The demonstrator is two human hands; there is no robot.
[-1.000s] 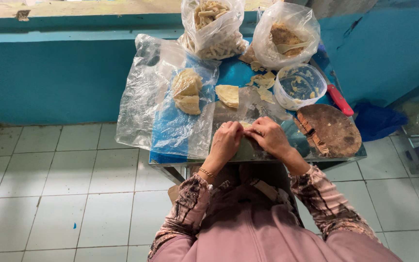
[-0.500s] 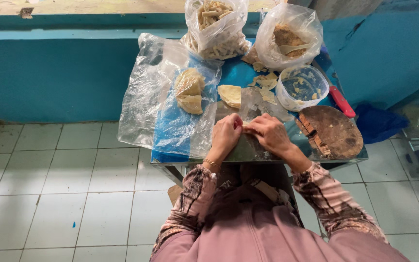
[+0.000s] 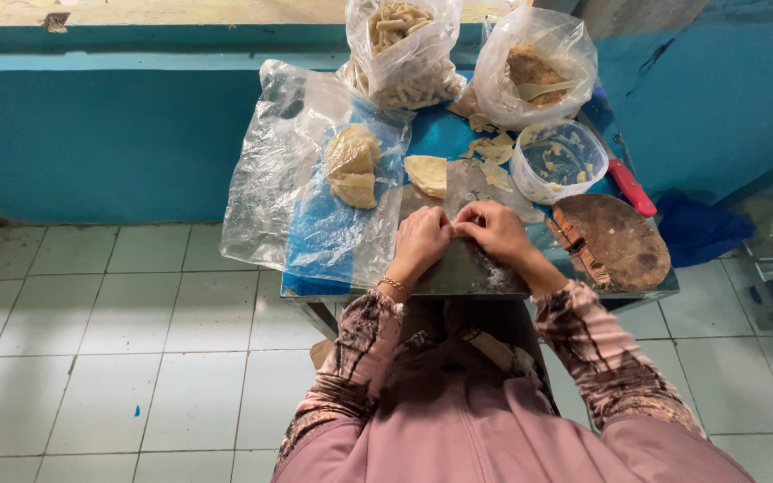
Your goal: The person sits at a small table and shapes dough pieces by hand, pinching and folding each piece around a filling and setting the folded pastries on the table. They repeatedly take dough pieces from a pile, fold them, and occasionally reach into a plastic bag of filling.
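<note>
Closest to me were my own sleeves, a brown-and-pink pattern, running out over a small table point(image 3: 646, 288) with a metal edge. My left hand point(image 3: 420, 240) and right hand point(image 3: 494, 231) met right in the middle, fingertips pinched together on a small pale piece of dough point(image 3: 454, 221). It was mostly hidden by the fingers, so I couldn't tell its shape, just that it looked thin, soft and cream-coloured. Both hands were curled shut around it, over a grey floury patch of the tabletop.

To the right sat a round wooden board point(image 3: 615, 241), dark and worn, cracked at its left edge. Left of my hands a crinkly clear plastic sheet point(image 3: 288, 179) hung over the table edge, with two folded dough pieces point(image 3: 353, 165) resting on it, and one more folded piece point(image 3: 428, 174) just past my hands.

Farther out was a round clear tub point(image 3: 558, 161) with scraps inside, and a red handle point(image 3: 630, 186) beside it. At the back stood two open plastic bags: one bag of pale finger-shaped pieces point(image 3: 404, 54), and one bag of brownish filling point(image 3: 534, 67) with a spoon poking out. Behind that, a teal wall point(image 3: 118, 134).
</note>
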